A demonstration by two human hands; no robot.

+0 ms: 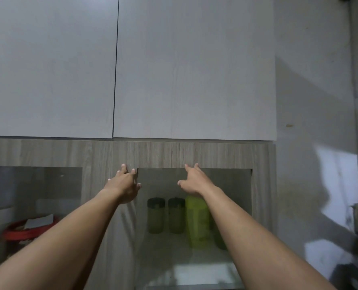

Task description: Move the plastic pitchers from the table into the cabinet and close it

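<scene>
Behind the glass pane of the wood-framed cabinet door (195,155) stand green plastic pitchers: two smaller ones with dark lids (156,216) (176,216) and a taller bright green one (197,222); a further green one is partly hidden by my right forearm. My left hand (124,185) lies flat with spread fingers on the door's left frame. My right hand (191,181) presses flat on the door's top edge and glass. Neither hand holds anything.
Two plain white upper cabinet doors (192,70) fill the view above. To the left, another glass-fronted compartment holds a red container (25,231) and white items. A grey wall (312,122) runs along the right.
</scene>
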